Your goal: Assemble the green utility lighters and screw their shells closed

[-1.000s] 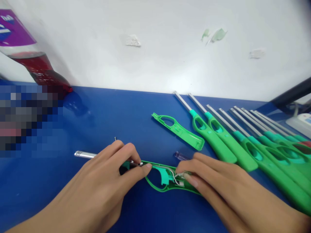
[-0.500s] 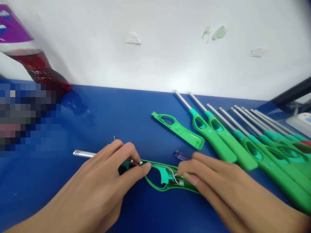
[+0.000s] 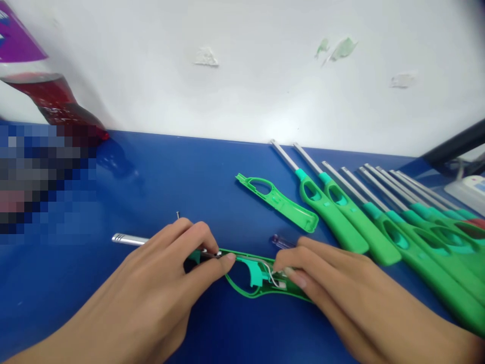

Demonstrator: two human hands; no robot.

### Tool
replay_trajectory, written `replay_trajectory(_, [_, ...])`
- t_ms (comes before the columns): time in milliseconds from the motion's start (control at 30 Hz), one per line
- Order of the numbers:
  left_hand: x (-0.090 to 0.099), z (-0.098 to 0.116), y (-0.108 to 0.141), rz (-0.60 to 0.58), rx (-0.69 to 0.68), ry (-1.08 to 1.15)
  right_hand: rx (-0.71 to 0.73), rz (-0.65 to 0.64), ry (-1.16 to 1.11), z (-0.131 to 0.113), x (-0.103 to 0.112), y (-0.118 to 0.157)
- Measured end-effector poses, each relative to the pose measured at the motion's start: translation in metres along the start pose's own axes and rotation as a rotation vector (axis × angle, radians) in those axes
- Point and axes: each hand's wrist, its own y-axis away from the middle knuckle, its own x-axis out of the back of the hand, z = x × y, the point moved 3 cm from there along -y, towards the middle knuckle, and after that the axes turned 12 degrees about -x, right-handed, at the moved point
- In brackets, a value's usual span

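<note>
An opened green gas lighter (image 3: 242, 292) lies crosswise before me, its silver barrel (image 3: 131, 239) pointing left. Inside the half shell show a turquoise trigger (image 3: 256, 273) and a thin white wire. My left hand (image 3: 162, 275) is closed around the neck between barrel and trigger, thumb and forefinger pinched at the inner parts. My right hand (image 3: 329, 280) presses its closed fingertips into the handle by the wire's end, hiding most of that part. A translucent purple piece (image 3: 282, 242) pokes out behind the right fingers. The loose other half shell (image 3: 280, 205) lies beyond, hollow side up.
Several assembled green lighters (image 3: 337, 217) lie in a slanted row at the right. A bottle of red drink (image 3: 56, 101) stands at the back left, beside a blurred-out patch. The white wall (image 3: 265, 76) rises behind the blue table (image 3: 170, 172). A white device (image 3: 470, 189) sits far right.
Almost nothing differs. The fingertips of my right hand have shifted slightly left over the handle; my left hand keeps its hold on the lighter.
</note>
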Motion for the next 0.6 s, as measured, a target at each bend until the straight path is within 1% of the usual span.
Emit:
replay_trajectory(267, [-0.0013,-0.0019,-0.0035,0.002,-0.011,0.010,-0.016,-0.012,-0.011,0.0021,-0.0014,0.0025])
replay_trajectory(400, [-0.0023,-0.0011,-0.0026,-0.001,-0.009,0.004,-0.023,-0.027,-0.011,0.0036,-0.0041,0.0040])
replay_trajectory(600, [-0.0030,-0.0006,0.0000,-0.021,-0.017,0.005,-0.014,-0.027,-0.007,0.0021,-0.0021,0.0031])
